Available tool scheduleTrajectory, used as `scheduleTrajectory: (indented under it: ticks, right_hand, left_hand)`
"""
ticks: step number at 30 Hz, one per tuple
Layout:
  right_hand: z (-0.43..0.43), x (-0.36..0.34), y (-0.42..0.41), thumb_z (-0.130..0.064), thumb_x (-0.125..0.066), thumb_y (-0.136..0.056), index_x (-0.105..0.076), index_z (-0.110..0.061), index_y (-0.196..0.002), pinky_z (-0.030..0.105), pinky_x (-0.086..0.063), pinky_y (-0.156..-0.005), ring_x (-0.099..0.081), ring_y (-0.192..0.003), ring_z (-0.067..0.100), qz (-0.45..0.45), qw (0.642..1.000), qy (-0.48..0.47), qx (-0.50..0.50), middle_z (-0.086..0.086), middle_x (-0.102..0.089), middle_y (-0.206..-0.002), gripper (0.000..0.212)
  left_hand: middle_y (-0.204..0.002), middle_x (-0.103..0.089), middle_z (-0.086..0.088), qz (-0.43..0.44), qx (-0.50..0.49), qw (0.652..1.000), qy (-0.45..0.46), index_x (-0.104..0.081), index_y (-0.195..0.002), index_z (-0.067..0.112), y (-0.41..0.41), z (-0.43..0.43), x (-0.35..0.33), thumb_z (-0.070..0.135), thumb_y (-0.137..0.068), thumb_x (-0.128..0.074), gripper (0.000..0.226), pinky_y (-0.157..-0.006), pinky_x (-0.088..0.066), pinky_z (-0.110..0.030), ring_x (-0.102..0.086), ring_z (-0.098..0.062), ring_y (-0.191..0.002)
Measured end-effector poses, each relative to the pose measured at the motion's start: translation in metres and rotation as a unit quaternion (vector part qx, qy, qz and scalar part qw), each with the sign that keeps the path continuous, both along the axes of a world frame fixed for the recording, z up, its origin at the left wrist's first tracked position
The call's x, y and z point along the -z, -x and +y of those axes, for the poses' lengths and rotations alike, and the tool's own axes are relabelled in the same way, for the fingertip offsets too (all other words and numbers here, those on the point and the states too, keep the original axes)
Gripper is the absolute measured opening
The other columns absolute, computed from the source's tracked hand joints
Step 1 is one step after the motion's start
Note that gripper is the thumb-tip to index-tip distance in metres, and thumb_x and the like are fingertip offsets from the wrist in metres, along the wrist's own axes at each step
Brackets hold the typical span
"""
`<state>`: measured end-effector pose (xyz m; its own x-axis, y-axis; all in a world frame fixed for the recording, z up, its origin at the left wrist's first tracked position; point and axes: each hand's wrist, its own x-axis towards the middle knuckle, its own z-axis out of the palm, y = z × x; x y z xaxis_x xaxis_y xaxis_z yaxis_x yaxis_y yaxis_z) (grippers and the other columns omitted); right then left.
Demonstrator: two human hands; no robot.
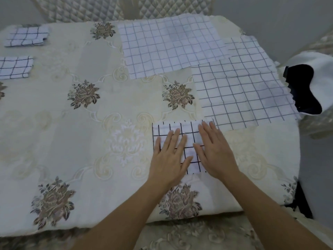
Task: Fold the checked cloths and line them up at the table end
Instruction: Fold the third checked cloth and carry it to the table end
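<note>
A small folded white cloth with dark checks (189, 130) lies near the table's front edge. My left hand (168, 157) lies flat on its left half, fingers straight. My right hand (215, 150) presses flat on its right half. Two unfolded checked cloths lie spread out: one at the far middle (169, 46), another on the right (241, 87), partly overlapping. Two folded checked cloths sit at the left end of the table, one farther back (27, 36) and one nearer (15, 67), cut off by the frame's edge.
The table carries a cream tablecloth with flower patterns (84, 94). A white and black object (306, 87) sits off the right edge. Quilted chair backs (79, 8) stand behind the table. A patterned seat (189, 235) shows below the front edge.
</note>
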<state>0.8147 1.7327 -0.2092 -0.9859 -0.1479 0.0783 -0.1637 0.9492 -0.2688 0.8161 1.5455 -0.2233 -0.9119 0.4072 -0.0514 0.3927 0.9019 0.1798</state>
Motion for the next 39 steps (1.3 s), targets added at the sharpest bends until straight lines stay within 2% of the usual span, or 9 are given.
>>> scheduleTrajectory:
  ticks: [3,5,11,16,19,29,33,36,39]
  right_hand:
    - [0.006,0.015,0.009,-0.061,-0.010,-0.100,-0.012,-0.010,-0.158,0.043,-0.012,-0.124,0.001,-0.153,0.022,-0.055,0.997,-0.049,-0.006,0.008,-0.009,-0.166,0.077]
    - [0.011,0.021,0.011,-0.065,-0.005,-0.098,-0.008,-0.011,-0.158,0.041,-0.009,-0.125,0.004,-0.153,0.021,-0.063,0.996,-0.063,-0.003,0.008,-0.003,-0.166,0.082]
    - [0.016,0.026,0.015,-0.069,-0.010,-0.097,-0.004,-0.013,-0.159,0.038,-0.003,-0.124,0.008,-0.153,0.020,-0.052,0.995,-0.081,-0.005,0.009,0.003,-0.166,0.084]
    - [0.008,0.024,0.008,-0.062,-0.016,-0.100,-0.011,-0.009,-0.158,0.045,-0.009,-0.124,0.002,-0.153,0.026,-0.039,0.996,-0.078,-0.006,0.013,-0.004,-0.166,0.079]
    - [0.002,0.026,0.008,-0.052,-0.019,-0.103,-0.018,-0.008,-0.157,0.047,-0.016,-0.123,-0.003,-0.153,0.025,-0.027,0.998,-0.061,-0.004,0.012,-0.011,-0.165,0.070]
    - [0.044,0.023,0.001,-0.070,-0.006,-0.096,0.013,-0.012,-0.156,0.043,-0.004,-0.125,0.017,-0.151,0.017,-0.101,0.988,-0.117,0.014,0.004,0.018,-0.165,0.086]
    - [0.033,0.015,0.005,-0.063,-0.011,-0.099,-0.003,-0.007,-0.158,0.043,-0.006,-0.125,0.005,-0.153,0.020,-0.059,0.994,-0.091,0.027,0.009,0.002,-0.166,0.081]
    - [0.017,0.016,0.022,-0.054,-0.015,-0.102,-0.012,-0.005,-0.157,0.043,-0.013,-0.124,-0.003,-0.153,0.021,-0.048,0.997,-0.060,0.015,0.011,-0.007,-0.166,0.074]
    - [0.014,0.024,0.026,-0.057,-0.012,-0.101,-0.009,-0.007,-0.158,0.043,-0.013,-0.124,0.000,-0.153,0.020,-0.059,0.996,-0.073,0.011,0.009,-0.004,-0.166,0.076]
  left_hand:
    - [-0.167,-0.002,-0.004,-0.002,-0.012,1.000,0.020,-0.012,-0.159,0.024,0.004,0.002,0.007,0.061,-0.102,-0.017,0.069,-0.121,-0.012,-0.054,0.001,-0.020,-0.154]
    - [-0.167,-0.002,-0.003,0.002,-0.017,1.000,0.023,-0.012,-0.159,0.025,0.005,0.002,0.010,0.062,-0.101,-0.020,0.069,-0.122,-0.011,-0.053,0.002,-0.020,-0.154]
    - [-0.167,0.004,-0.002,0.008,-0.021,0.999,0.038,-0.005,-0.159,0.029,0.009,0.000,0.011,0.065,-0.100,-0.022,0.071,-0.122,-0.009,-0.053,0.006,-0.020,-0.154]
    - [-0.167,0.005,-0.002,0.003,-0.051,0.998,0.023,-0.006,-0.159,0.026,0.003,0.009,0.004,0.060,-0.101,-0.022,0.069,-0.123,-0.003,-0.052,0.009,-0.019,-0.153]
    - [-0.167,0.006,-0.001,0.002,-0.019,1.000,0.022,-0.004,-0.159,0.024,0.008,0.019,0.004,0.052,-0.103,-0.021,0.066,-0.123,-0.008,-0.051,0.010,-0.017,-0.153]
    - [-0.166,0.015,-0.006,-0.030,-0.068,0.996,0.052,0.007,-0.158,0.017,-0.001,-0.012,0.004,0.065,-0.099,-0.009,0.078,-0.125,-0.001,-0.047,0.016,-0.019,-0.152]
    - [-0.167,-0.005,-0.009,0.004,-0.075,0.997,0.023,-0.013,-0.159,0.013,0.011,0.006,-0.010,0.057,-0.099,-0.020,0.074,-0.123,-0.006,-0.052,-0.001,-0.023,-0.154]
    - [-0.167,0.002,-0.005,-0.001,-0.021,1.000,0.004,-0.008,-0.159,0.014,0.032,0.030,-0.005,0.053,-0.101,-0.016,0.071,-0.123,-0.008,-0.050,0.002,-0.020,-0.154]
    - [-0.167,0.009,-0.001,-0.020,-0.016,0.999,0.027,0.001,-0.159,0.020,0.035,0.026,0.008,0.057,-0.101,-0.010,0.069,-0.123,-0.007,-0.047,0.011,-0.017,-0.153]
